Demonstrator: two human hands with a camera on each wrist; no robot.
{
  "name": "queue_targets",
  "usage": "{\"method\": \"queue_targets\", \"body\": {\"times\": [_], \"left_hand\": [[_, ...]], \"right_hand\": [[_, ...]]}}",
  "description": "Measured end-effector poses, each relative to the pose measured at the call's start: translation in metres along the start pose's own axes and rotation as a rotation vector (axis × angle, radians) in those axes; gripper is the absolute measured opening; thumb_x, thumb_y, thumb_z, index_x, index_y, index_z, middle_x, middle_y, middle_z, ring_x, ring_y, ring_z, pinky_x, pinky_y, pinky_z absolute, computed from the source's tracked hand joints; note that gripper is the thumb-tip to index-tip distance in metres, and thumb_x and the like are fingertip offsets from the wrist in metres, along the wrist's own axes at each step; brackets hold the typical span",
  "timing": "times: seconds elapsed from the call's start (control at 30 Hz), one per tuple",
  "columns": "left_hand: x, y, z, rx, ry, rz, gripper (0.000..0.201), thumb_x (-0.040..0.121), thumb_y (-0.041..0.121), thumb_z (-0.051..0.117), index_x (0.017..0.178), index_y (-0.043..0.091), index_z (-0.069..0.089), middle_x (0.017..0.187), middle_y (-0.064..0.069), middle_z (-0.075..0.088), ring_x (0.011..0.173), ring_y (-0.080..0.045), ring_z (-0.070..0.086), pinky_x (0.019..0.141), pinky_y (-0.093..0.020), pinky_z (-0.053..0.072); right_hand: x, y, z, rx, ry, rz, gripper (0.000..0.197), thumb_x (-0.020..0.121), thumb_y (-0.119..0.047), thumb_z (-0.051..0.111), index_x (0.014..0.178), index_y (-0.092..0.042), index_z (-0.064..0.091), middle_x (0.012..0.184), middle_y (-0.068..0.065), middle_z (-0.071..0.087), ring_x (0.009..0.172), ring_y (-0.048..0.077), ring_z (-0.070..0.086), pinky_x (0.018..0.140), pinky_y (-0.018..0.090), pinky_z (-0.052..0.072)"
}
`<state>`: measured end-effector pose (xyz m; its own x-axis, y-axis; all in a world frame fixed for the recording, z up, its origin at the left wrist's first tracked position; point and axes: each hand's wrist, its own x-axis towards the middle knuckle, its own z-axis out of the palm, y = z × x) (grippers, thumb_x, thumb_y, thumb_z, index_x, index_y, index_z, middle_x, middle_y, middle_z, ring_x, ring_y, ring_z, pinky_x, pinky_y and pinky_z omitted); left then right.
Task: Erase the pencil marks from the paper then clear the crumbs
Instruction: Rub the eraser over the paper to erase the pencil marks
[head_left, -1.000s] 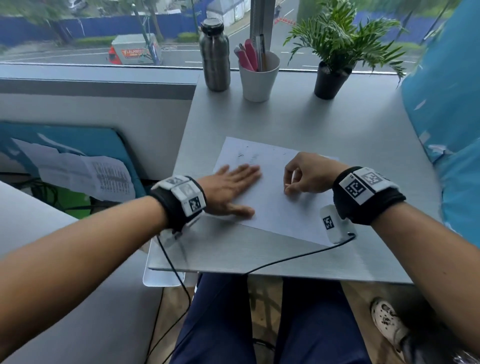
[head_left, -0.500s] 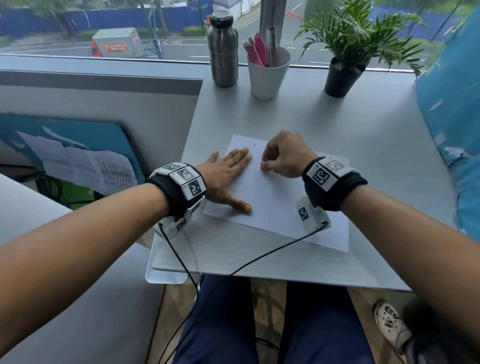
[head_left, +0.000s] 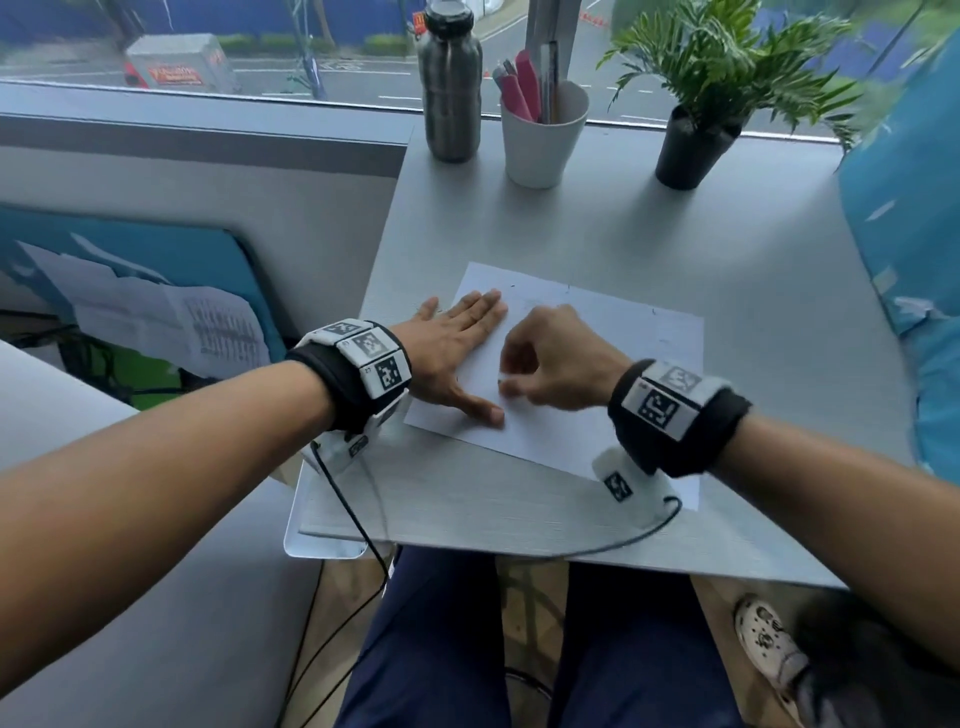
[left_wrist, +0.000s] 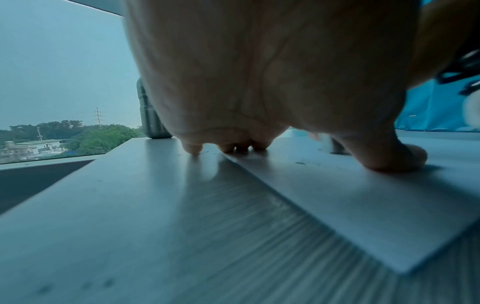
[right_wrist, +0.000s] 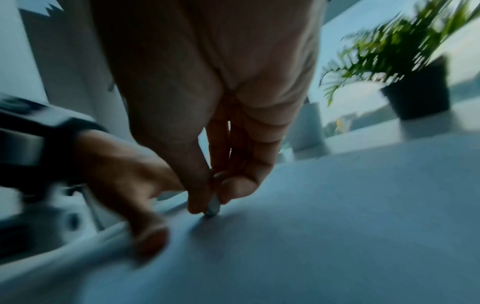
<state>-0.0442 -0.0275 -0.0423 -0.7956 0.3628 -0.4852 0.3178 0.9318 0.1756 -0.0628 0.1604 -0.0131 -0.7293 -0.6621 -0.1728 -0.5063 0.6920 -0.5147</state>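
Observation:
A white sheet of paper (head_left: 597, 364) lies on the grey table (head_left: 675, 244). My left hand (head_left: 457, 358) lies flat on the paper's left edge, fingers straight, thumb pressing near the front edge. My right hand (head_left: 511, 384) pinches a small white eraser (right_wrist: 213, 206) between thumb and fingers, its tip touching the paper just right of my left thumb. The right wrist view is blurred. Small dark crumbs (left_wrist: 301, 163) lie on the paper (left_wrist: 363, 205) beside my left hand (left_wrist: 259, 82), and faint specks (head_left: 566, 287) dot the far edge.
A steel bottle (head_left: 449, 78), a white cup of pens (head_left: 543, 137) and a potted plant (head_left: 696, 140) stand along the table's far edge by the window. A blue cushion (head_left: 914, 234) is at the right. Cables hang off the front edge.
My right hand has moved with the eraser from the paper's upper middle down toward my left thumb. The left hand has stayed flat on the paper.

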Motion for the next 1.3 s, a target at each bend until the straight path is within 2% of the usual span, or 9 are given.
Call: {"method": "queue_targets", "body": {"times": [0.1,0.23,0.43,0.6,0.73,0.83,1.0,1.13,1.3], "left_hand": [[-0.001,0.001,-0.001,-0.004,-0.005,0.002,0.137,0.058,0.092,0.045,0.152,0.02,-0.024,0.159,0.004,-0.03,0.146,-0.012,-0.025,0.12,-0.049,-0.011],[0.0,0.004,0.0,-0.004,0.0,-0.013,0.138,0.057,0.093,0.044,0.153,0.02,-0.023,0.159,0.003,-0.029,0.147,-0.012,-0.024,0.12,-0.051,-0.01],[0.001,0.001,0.002,0.01,-0.009,-0.002,0.142,0.052,0.096,0.04,0.152,0.019,-0.025,0.158,0.004,-0.032,0.146,-0.012,-0.026,0.119,-0.053,-0.01],[0.002,0.003,0.001,0.014,-0.012,-0.022,0.139,0.057,0.094,0.046,0.152,0.02,-0.024,0.159,0.004,-0.031,0.146,-0.012,-0.025,0.12,-0.054,-0.008],[0.002,0.003,0.003,0.005,-0.004,-0.013,0.139,0.059,0.093,0.049,0.152,0.02,-0.024,0.158,0.005,-0.031,0.146,-0.011,-0.025,0.119,-0.055,-0.008],[0.001,0.003,0.002,0.005,0.0,-0.011,0.139,0.06,0.093,0.049,0.152,0.02,-0.025,0.159,0.005,-0.031,0.146,-0.012,-0.025,0.119,-0.054,-0.009],[-0.001,0.006,0.002,-0.001,0.006,-0.023,0.138,0.061,0.09,0.052,0.153,0.02,-0.022,0.16,0.004,-0.027,0.147,-0.012,-0.023,0.119,-0.056,-0.007],[0.002,0.003,0.005,0.005,0.008,-0.017,0.139,0.059,0.092,0.051,0.153,0.02,-0.022,0.16,0.005,-0.028,0.147,-0.012,-0.024,0.119,-0.057,-0.007],[0.001,0.002,0.003,0.024,-0.008,-0.012,0.138,0.057,0.094,0.048,0.153,0.023,-0.022,0.16,0.005,-0.028,0.147,-0.013,-0.023,0.118,-0.058,-0.009]], "right_hand": [[0.017,0.01,-0.016,-0.025,0.014,0.047,0.01,0.073,-0.021,0.079,0.081,-0.016,0.08,0.071,-0.003,0.073,0.056,-0.001,0.061,0.066,0.016,0.053],[0.033,0.024,-0.027,-0.024,0.186,0.16,0.012,0.075,-0.019,0.076,0.082,-0.01,0.079,0.079,0.006,0.075,0.074,0.016,0.069,0.077,0.03,0.058],[0.0,-0.009,-0.003,-0.043,-0.083,-0.003,0.009,0.072,-0.019,0.078,0.079,-0.013,0.079,0.07,0.0,0.073,0.063,0.009,0.064,0.066,0.024,0.055],[0.05,0.032,-0.036,-0.045,0.182,0.183,0.013,0.074,-0.022,0.078,0.084,-0.013,0.08,0.079,0.003,0.076,0.056,0.001,0.06,0.071,0.023,0.055],[0.019,0.005,-0.012,-0.103,0.045,0.042,0.011,0.073,-0.018,0.072,0.076,-0.01,0.078,0.072,0.006,0.073,0.068,0.018,0.067,0.07,0.028,0.055],[0.002,-0.007,-0.009,-0.096,-0.138,-0.027,0.007,0.072,-0.022,0.076,0.073,-0.015,0.078,0.061,-0.003,0.07,0.057,0.005,0.063,0.061,0.023,0.051],[0.048,0.029,-0.041,-0.078,0.136,0.146,0.012,0.075,-0.021,0.078,0.083,-0.012,0.08,0.064,0.0,0.069,0.058,0.01,0.061,0.061,0.018,0.05],[0.019,0.007,-0.01,-0.074,0.036,0.014,0.009,0.073,-0.017,0.074,0.075,-0.009,0.077,0.069,0.005,0.073,0.066,0.019,0.067,0.067,0.029,0.055],[0.03,0.014,-0.023,-0.064,0.013,0.066,0.011,0.075,-0.022,0.077,0.082,-0.014,0.08,0.076,0.003,0.075,0.066,0.01,0.062,0.065,0.022,0.051]]}}
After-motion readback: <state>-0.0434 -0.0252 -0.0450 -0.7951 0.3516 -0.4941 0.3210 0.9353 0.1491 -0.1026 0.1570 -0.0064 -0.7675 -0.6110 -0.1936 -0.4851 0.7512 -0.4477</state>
